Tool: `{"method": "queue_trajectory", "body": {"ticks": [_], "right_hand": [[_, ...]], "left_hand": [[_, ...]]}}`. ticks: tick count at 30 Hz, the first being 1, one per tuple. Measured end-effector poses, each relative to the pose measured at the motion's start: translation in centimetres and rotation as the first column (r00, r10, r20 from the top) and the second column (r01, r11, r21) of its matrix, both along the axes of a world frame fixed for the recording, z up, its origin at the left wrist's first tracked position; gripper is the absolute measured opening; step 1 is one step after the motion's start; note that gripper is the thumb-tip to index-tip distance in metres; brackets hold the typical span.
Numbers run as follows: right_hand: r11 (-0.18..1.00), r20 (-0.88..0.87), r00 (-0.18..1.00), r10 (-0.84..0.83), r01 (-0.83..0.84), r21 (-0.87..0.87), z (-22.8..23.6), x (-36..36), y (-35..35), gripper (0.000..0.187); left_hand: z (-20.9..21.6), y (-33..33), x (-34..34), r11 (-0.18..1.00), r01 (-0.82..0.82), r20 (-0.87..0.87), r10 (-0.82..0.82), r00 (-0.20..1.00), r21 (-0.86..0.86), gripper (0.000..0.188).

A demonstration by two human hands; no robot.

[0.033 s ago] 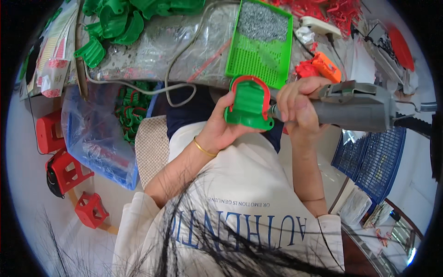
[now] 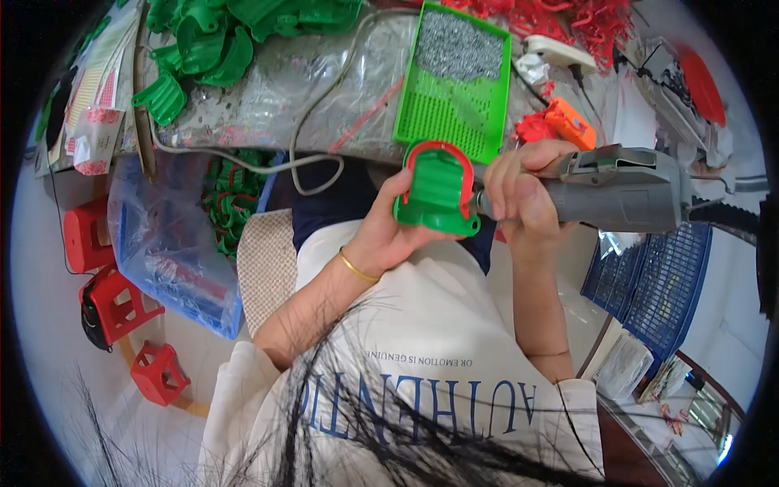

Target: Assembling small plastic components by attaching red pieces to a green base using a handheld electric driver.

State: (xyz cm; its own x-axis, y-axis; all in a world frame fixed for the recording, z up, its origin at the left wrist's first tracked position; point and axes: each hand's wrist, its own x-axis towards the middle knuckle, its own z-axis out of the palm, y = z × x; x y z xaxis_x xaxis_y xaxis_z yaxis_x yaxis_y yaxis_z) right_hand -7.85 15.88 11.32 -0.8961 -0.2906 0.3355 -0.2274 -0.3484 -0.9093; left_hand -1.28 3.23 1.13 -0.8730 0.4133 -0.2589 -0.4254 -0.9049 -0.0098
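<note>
My left hand (image 2: pixel 388 231) grips a green plastic part with a red arched rim (image 2: pixel 436 189), holding it upright in front of my chest. My right hand (image 2: pixel 519 191) is wrapped around a grey electric screwdriver (image 2: pixel 621 191), whose tip touches the part's lower right corner. A gold bangle sits on my left wrist. Just beyond the part, a green tray (image 2: pixel 454 109) lies on the workbench with a heap of small grey screws (image 2: pixel 458 45) at its far end.
A pile of green parts (image 2: pixel 235 36) lies at the bench's far left and red parts (image 2: pixel 584 16) at the far right. An orange tool (image 2: pixel 568 122) sits by the tray. Red stools (image 2: pixel 118 300), a clear bag of parts (image 2: pixel 174 243) and blue baskets (image 2: pixel 657 284) stand around me.
</note>
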Motion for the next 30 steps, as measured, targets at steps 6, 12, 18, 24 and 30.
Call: {"method": "queue_trajectory", "body": {"ticks": [6, 12, 18, 24, 30], "right_hand": [[0.993, 0.009, 0.998, 0.057, -0.056, -0.105, 2.5, -4.1, 0.3, 0.022], [0.981, 0.048, 0.980, -0.193, 0.194, 0.003, -3.6, -9.1, -1.2, 0.019], [0.975, 0.041, 0.974, -0.221, 0.219, 0.039, -6.4, -9.9, -1.4, 0.014], [0.971, 0.041, 0.970, -0.238, 0.237, 0.036, -7.5, -10.1, -1.4, 0.013], [0.968, 0.014, 0.971, -0.240, 0.238, 0.086, -7.6, -9.9, -1.7, 0.014]], "left_hand": [[0.5, 0.5, -0.6, 0.991, 0.132, -0.074, -0.129, 0.989, 0.032, 0.061], [0.3, 0.8, -1.6, 0.984, 0.147, -0.051, -0.143, 0.988, 0.100, 0.066], [0.2, 0.6, -1.6, 0.976, 0.179, -0.040, -0.175, 0.984, 0.123, 0.067], [0.0, 0.6, -1.5, 0.974, 0.197, -0.044, -0.193, 0.980, 0.115, 0.065], [-0.1, 0.3, -1.5, 0.976, 0.189, -0.036, -0.186, 0.982, 0.108, 0.066]]}}
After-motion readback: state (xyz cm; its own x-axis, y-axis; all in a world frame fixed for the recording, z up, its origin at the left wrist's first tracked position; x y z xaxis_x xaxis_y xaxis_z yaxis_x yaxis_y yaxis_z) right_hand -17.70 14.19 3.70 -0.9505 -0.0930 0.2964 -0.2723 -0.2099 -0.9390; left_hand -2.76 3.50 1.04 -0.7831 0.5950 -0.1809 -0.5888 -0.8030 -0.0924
